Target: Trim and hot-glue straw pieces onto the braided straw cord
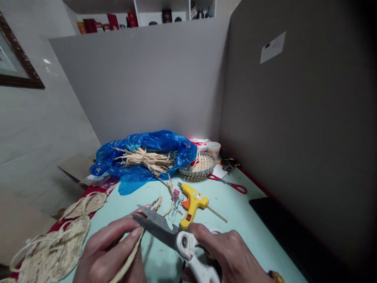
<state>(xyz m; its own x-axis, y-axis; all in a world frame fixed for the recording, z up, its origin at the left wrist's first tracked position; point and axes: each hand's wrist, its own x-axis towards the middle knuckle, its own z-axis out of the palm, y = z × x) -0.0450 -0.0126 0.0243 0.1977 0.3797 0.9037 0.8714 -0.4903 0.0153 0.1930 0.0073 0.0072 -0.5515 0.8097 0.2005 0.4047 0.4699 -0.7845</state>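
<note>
My right hand [232, 255] grips the white handles of large kitchen scissors [165, 232], whose grey blades are parted and point left. My left hand [112, 251] pinches a braided straw strip [132, 255] between thumb and fingers, right at the blades. The braid runs up to a looped end [157, 203] on the pale green table [235, 220]. Just beyond the scissors lies a yellow glue gun [193, 202] with a pink clip [176, 195] beside it.
A blue plastic bag [141, 157] with a bundle of dried straw [147, 159] sits at the back. A small woven basket [202, 167], a paper cup [213, 148] and red-handled scissors [228, 182] lie back right. Woven straw pieces [59, 239] lie left. Grey partition walls [294, 118] enclose the table.
</note>
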